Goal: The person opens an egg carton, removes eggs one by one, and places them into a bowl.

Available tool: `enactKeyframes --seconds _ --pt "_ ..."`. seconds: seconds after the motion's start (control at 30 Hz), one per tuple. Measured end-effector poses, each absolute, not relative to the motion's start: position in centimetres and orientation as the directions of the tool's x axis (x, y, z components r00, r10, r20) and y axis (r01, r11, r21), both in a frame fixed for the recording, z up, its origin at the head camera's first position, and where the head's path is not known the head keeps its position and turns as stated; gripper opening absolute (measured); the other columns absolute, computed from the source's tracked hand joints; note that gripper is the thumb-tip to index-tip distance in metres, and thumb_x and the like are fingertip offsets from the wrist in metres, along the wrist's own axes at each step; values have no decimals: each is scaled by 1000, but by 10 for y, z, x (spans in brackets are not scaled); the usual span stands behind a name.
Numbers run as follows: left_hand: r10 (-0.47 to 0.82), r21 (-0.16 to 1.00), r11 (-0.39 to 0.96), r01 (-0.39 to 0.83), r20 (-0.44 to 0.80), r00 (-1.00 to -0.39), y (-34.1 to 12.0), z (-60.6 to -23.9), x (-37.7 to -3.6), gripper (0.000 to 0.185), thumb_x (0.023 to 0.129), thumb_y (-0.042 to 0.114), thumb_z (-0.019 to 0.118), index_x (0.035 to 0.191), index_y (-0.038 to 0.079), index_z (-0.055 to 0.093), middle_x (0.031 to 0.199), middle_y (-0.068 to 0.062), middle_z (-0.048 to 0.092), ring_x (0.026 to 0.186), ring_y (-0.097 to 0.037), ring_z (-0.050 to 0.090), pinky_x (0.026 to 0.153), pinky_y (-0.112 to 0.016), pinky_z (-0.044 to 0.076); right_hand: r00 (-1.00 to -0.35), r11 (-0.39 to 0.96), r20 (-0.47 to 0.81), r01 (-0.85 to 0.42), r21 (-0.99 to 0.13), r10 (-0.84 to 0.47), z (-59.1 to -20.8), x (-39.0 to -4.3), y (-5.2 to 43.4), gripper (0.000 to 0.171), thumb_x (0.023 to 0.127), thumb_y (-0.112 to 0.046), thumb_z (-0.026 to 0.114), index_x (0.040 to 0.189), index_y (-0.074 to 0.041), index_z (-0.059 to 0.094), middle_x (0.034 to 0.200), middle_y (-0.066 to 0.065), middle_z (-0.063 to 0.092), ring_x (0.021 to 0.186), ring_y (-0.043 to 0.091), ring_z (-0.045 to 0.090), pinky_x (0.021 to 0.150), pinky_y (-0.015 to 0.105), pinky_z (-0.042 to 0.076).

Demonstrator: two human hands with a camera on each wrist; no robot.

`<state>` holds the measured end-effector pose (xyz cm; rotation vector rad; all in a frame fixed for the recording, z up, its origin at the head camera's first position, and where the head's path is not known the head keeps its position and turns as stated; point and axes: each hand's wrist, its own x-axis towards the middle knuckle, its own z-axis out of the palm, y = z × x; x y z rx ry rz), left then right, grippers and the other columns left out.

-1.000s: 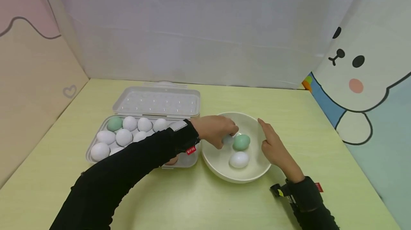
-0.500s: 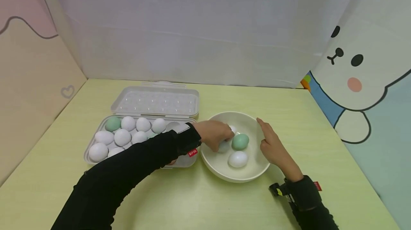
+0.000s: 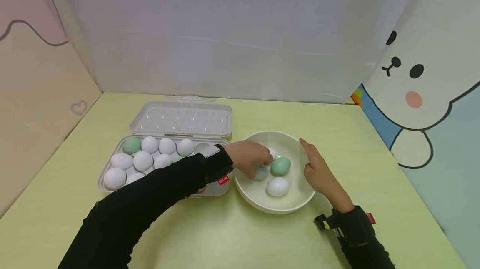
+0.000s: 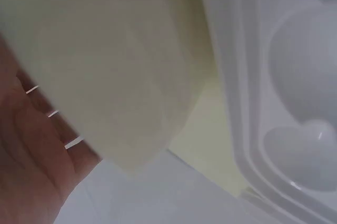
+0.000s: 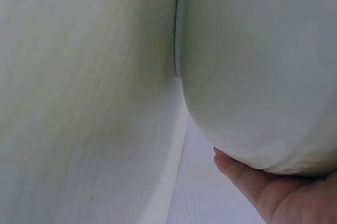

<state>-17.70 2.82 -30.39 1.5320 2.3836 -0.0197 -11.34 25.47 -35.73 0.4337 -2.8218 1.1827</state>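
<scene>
A cream bowl (image 3: 258, 202) sits on the table with several eggs in it. My left hand (image 3: 249, 157) reaches in over its left side, thumb and fingers bent around a pale grey-blue egg (image 3: 261, 172). Close by lie a green egg (image 3: 281, 166), a white egg (image 3: 277, 187) and another white egg (image 3: 272, 153) partly behind the fingertips. My right hand (image 3: 318, 172) holds the bowl's right rim, thumb over the edge and fingers along the outside. In the right wrist view, fingers (image 5: 242, 176) lie against the bowl's outer wall (image 5: 263, 77).
Left of the bowl stands an egg box (image 3: 108, 162) holding white and green eggs, partly hidden by the left sleeve (image 3: 150, 206). Its clear lid (image 3: 183, 118) is folded back. A white wall covering (image 3: 225, 35) rises behind the table (image 3: 210, 235).
My left hand has shifted slightly left and toward me inside the bowl, and the grey-blue egg moved with it. The white egg behind it shows more. The right hand stays at the rim.
</scene>
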Motion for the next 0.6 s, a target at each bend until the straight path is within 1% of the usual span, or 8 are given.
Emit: enactKeyframes --seconds 0.13,0.3,0.47,0.6 --pt "887 153 445 883 -209 -411 14 -289 -179 37 77 21 76 108 7 62 100 -3 60 80 -15 51 73 -27 43 -958 665 159 -282 -692 -240 -358 -114 254 67 79 16 27 145 12 18 140 33 28 131 47 27 99 60 27" --pt "877 140 478 867 -131 -463 -15 -265 -187 41 80 31 75 109 6 62 101 -4 61 86 -17 56 78 -31 45 -958 671 157 -280 -687 -239 -358 -114 254 67 79 16 27 145 12 18 142 33 27 132 47 26 100 60 27" --pt "818 139 574 807 -127 -561 -53 -250 -199 39 79 32 74 107 8 63 100 -2 61 89 -18 58 78 -34 47 -959 676 155 -278 -682 -239 -357 -114 255 67 79 16 28 145 12 18 142 33 27 131 48 25 100 60 27" --pt "767 133 641 756 -161 -621 -80 -252 -204 38 78 32 76 105 8 65 98 -2 63 89 -19 59 78 -37 47 -956 668 167 -288 -686 -240 -357 -113 256 67 78 16 28 145 12 19 141 33 28 131 47 26 100 60 26"
